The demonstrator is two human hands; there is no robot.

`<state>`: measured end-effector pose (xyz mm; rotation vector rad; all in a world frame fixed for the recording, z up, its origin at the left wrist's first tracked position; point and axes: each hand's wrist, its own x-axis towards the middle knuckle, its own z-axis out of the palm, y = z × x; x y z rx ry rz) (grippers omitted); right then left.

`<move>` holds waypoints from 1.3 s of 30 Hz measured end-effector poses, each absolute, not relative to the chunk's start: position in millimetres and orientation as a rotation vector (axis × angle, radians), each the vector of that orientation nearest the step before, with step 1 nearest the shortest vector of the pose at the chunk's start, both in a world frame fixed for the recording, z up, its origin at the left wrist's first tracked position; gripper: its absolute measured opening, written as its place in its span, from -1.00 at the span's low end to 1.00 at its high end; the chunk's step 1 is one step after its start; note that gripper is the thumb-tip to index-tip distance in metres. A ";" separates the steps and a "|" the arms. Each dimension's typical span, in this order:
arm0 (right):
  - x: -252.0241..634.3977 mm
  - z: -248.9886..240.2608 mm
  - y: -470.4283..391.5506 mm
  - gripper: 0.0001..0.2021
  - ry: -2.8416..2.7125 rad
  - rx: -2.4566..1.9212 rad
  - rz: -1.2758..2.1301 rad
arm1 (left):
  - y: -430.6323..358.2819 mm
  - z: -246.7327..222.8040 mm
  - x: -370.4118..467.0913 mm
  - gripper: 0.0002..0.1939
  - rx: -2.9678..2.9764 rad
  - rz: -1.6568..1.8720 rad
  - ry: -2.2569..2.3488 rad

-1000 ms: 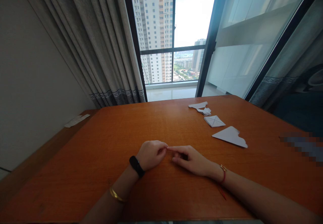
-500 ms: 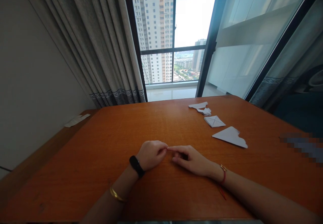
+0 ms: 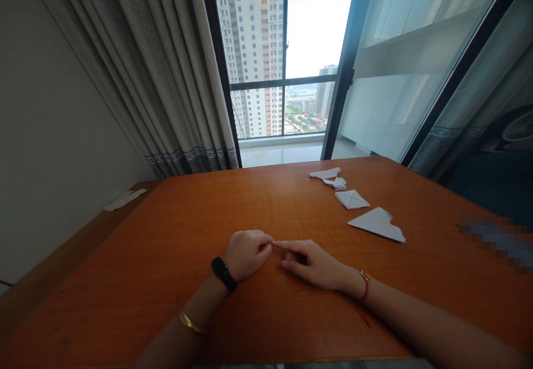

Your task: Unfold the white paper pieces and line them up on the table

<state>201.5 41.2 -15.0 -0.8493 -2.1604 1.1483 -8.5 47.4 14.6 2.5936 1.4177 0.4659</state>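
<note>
My left hand (image 3: 247, 253) rests on the brown wooden table (image 3: 200, 205), back up, with its fingers loosely bent. A small gap shows between its thumb and forefinger, and nothing is seen in it. My right hand (image 3: 310, 262) lies opposite, its forefinger stretched to the left until the tip meets my left fingertips. Its thumb is apart below, and it holds nothing visible. Beyond my right hand lies a folded white paper piece (image 3: 378, 225) with a pointed left end and a wavy right edge. Farther back is a folded paper square (image 3: 352, 198) with crossing crease lines.
At the back are white paper scraps (image 3: 334, 183) and a paper strip (image 3: 325, 173). A pale paper piece (image 3: 125, 199) lies on the ledge at left. A pixelated patch (image 3: 497, 238) covers something at the right edge. Curtains (image 3: 187, 80) and a window stand behind the table.
The whole view has shifted very slightly, so things appear a little farther left. My hands keep the same pose, fingertips still meeting, and the papers lie as before.
</note>
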 end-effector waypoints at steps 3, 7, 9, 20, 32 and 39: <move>201.5 -15.7 41.5 -0.52 -2.163 -0.849 1.146 | 46.9 16.1 -8.6 -0.77 2.593 0.454 1.426; 201.6 -15.3 40.9 -0.51 -2.167 -0.850 1.150 | 45.6 16.9 -8.5 -0.76 2.591 0.457 1.433; 201.2 -14.9 40.4 -0.52 -2.165 -0.847 1.154 | 45.1 16.8 -8.1 -0.76 2.591 0.457 1.434; 204.1 -11.3 39.2 -0.59 -2.110 -0.914 1.144 | 50.0 14.9 -13.2 -0.75 2.496 0.547 1.533; 203.5 -11.7 39.8 -0.57 -2.116 -0.876 1.170 | 47.4 9.8 -11.9 -0.77 2.534 0.550 1.279; 203.5 -11.7 40.2 -0.57 -2.121 -0.879 1.164 | 47.8 9.6 -11.0 -0.77 2.528 0.547 1.274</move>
